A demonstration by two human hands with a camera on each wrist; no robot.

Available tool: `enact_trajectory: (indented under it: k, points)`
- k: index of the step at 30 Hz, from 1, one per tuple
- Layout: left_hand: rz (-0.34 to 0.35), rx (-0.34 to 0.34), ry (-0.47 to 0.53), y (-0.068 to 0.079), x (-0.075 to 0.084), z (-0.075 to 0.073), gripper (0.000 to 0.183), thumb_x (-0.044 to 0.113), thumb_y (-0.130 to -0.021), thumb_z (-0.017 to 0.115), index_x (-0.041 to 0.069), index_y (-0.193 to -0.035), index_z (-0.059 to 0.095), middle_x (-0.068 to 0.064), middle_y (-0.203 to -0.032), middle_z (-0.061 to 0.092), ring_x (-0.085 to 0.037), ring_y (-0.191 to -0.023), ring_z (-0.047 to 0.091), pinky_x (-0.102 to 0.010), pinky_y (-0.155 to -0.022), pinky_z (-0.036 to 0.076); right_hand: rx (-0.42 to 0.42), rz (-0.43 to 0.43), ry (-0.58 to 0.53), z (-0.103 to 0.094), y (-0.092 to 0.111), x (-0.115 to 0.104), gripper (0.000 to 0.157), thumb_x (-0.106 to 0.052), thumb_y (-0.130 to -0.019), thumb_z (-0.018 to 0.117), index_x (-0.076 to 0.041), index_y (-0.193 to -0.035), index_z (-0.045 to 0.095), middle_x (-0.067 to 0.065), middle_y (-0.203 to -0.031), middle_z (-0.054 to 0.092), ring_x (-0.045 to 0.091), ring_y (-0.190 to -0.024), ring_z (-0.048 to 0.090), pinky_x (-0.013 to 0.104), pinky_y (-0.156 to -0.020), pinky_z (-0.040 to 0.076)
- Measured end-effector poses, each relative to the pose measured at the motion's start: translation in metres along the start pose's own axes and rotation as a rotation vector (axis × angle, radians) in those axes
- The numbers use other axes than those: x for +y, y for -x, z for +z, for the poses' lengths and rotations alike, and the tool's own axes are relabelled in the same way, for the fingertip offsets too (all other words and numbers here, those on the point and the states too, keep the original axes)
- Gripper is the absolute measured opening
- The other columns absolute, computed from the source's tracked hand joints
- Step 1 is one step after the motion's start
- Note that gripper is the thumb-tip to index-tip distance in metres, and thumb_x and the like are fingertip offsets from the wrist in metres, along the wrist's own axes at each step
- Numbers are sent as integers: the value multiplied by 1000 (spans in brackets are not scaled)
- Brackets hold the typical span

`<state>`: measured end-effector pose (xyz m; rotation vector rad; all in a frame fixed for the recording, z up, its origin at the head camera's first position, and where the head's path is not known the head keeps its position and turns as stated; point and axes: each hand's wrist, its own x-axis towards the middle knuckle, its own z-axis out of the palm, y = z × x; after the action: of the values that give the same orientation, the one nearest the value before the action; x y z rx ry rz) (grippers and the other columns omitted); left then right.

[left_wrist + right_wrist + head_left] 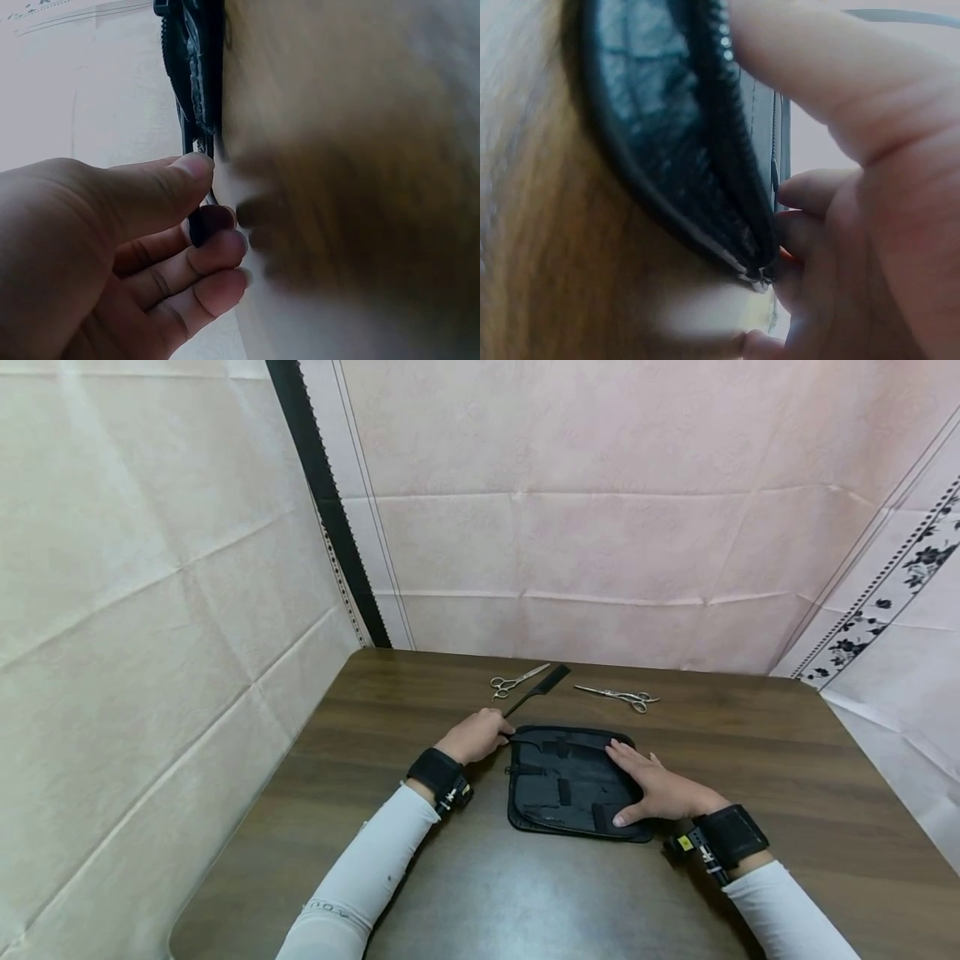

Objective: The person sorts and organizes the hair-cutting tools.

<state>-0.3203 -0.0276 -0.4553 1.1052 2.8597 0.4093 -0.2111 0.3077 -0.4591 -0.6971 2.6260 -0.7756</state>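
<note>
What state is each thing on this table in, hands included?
Black case: flat, straps facing up, zip teeth exposed.
Left hand: pinching a thin dark piece at the case's edge.
Right hand: resting on the case.
Left scissors: blades look closed.
Right scissors: blades look closed.
Comb: lying between the scissors, contact with left hand unclear.

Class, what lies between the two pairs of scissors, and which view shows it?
The black comb lies between the left scissors and the right scissors; the head view shows it.
</note>
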Motion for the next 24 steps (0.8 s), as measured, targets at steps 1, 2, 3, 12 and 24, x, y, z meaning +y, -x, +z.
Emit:
enact_trajectory:
  k: [1,2,3,12,24]
  points:
    - [-3,-3,3,0,0,0,27,12,-94,63,11,-120,69,-5,-115,65,-17,-107,62,-26,-87,52,1,9,10,0,0,-1,114,-49,-73,78,-2,-154,13,20,-161,4,41,-147,-1,66,-111,-1]
    - [-6,-6,6,1,-1,1,28,12,-94,62,12,-121,68,-4,-115,65,-17,-107,62,-26,-87,51,3,19,21,0,0,-1,114,-50,-73,78,-1,-153,14,20,-161,4,42,-147,0,67,-111,0]
    - [-9,-9,11,1,-1,1,28,13,-94,62,12,-122,68,-4,-115,65,-16,-107,61,-26,-87,51,6,33,34,0,1,-2,114,-51,-72,78,0,-153,16,21,-160,5,43,-147,0,67,-110,2]
    - [-25,-10,28,1,-2,1,29,12,-94,61,13,-123,67,-3,-113,63,-16,-106,60,-26,-86,51,-22,147,127,-13,9,-12,113,-53,-69,80,-1,-152,23,21,-160,11,52,-142,4,72,-105,14]
    - [-49,-16,30,3,1,0,29,12,-94,61,14,-123,67,-3,-112,63,-17,-106,60,-27,-85,51,-31,253,133,-17,17,-21,112,-50,-65,83,-4,-151,27,37,-152,5,59,-135,16,70,-98,30]
